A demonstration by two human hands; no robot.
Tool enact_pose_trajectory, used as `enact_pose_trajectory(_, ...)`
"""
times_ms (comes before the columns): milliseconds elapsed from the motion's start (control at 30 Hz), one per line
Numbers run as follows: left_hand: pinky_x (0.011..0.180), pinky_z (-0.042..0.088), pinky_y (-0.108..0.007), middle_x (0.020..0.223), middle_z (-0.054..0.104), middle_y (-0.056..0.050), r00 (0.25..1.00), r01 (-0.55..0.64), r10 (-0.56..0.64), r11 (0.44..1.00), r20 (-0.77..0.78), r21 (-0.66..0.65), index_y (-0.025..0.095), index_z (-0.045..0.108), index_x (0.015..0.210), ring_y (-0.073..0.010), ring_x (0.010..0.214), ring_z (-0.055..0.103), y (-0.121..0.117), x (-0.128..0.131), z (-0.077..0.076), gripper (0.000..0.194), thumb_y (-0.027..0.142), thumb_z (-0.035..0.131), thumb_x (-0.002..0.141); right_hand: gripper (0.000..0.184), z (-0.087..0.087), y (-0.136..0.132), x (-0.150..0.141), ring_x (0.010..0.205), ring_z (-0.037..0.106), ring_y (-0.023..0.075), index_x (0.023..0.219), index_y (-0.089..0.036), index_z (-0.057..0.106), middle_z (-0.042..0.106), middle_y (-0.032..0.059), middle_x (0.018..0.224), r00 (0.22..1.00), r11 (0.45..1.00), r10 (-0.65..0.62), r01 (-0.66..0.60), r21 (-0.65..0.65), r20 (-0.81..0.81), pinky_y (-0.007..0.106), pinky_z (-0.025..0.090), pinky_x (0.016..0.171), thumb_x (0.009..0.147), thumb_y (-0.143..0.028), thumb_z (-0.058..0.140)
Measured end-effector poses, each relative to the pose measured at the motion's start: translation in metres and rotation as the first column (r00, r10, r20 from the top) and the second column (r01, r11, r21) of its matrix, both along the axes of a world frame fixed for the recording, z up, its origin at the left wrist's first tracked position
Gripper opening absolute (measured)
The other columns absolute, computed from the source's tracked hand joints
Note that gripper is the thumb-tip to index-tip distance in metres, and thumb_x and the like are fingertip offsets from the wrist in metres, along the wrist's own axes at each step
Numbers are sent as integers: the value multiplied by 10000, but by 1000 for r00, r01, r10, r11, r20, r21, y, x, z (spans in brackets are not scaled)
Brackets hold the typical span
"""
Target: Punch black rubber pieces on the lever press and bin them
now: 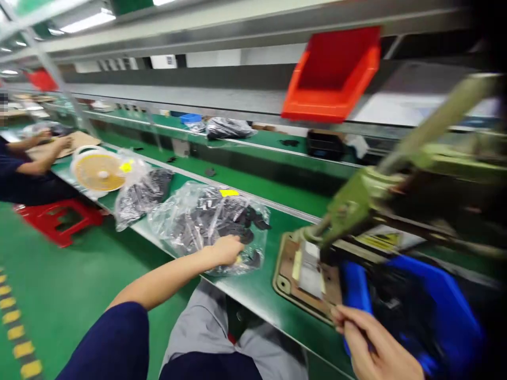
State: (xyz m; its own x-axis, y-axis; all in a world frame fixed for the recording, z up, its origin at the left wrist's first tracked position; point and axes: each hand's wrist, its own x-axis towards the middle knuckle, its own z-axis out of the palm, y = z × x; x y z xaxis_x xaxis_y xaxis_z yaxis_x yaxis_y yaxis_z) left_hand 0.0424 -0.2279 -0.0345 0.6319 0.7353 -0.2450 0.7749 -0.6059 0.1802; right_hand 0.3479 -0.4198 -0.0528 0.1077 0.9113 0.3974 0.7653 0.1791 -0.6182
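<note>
Far along the left, a co-worker (13, 177) in a dark short-sleeved top sits by the near edge of the bench (263, 287), a red stool (87, 214) below. Next, close to that near edge, come a round yellow-and-white basket (97, 171) and a filled clear bag (144, 192). Right of these lies a larger clear bag (198, 216), its long axis running along the bench and its right end spread towards the press (348, 206); dark parts (232, 227) inside it point every which way. The left hand (228, 250) reaches over the near edge to that right end, fingers bent and touching the parts; whether they grip one cannot be told. Above the bench's back edge hangs a red bin (332, 74), tipped forward. Beneath and right, the press's handle slants up to the right, screening the bench behind; on its base a pale block (311, 274) lies with its long axis front to back. At the base's near right corner, the right hand (368, 338) has thumb and forefinger drawn together, anything between them unclear. It partly covers a blue bin (455, 311) of black items, blurred, at the right.
</note>
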Motion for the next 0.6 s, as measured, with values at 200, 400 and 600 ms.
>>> enact_pose_trajectory(200, 850, 484, -316, 1016, 689, -120, 999, 5, -5, 1000, 52, -2, 180, 737, 940, -265, 1012, 654, 2, -5, -14, 263, 72, 540, 803, 381, 32, 7, 78, 1013, 707, 252, 1121, -193, 670, 720, 128, 1149, 845, 842, -339, 468, -268, 413, 387, 545, 952, 901, -349, 401)
enact_pose_trajectory(400, 704, 454, -249, 832, 723, -40, 958, -161, 197, 970, 208, -181, 194, 692, 838, -198, 816, 668, 4, -2, -5, 242, 21, 588, 705, 374, 8, 23, 114, 902, 727, 302, 1023, -158, 738, 760, 157, 969, 880, 750, -183, 414, -516, 439, 375, 556, 812, 701, -345, 707)
enact_pose_trajectory(600, 602, 464, -217, 711, 627, 25, 619, -244, 491, 862, 613, -443, 170, 655, 891, -114, 625, 586, 11, -1, -1, 288, -7, 626, 665, 323, 0, 27, 112, 720, 697, 221, 1018, -211, 728, 748, 52, 780, 912, 746, -135, 351, -566, 387, 304, 489, 646, 717, -308, 667)
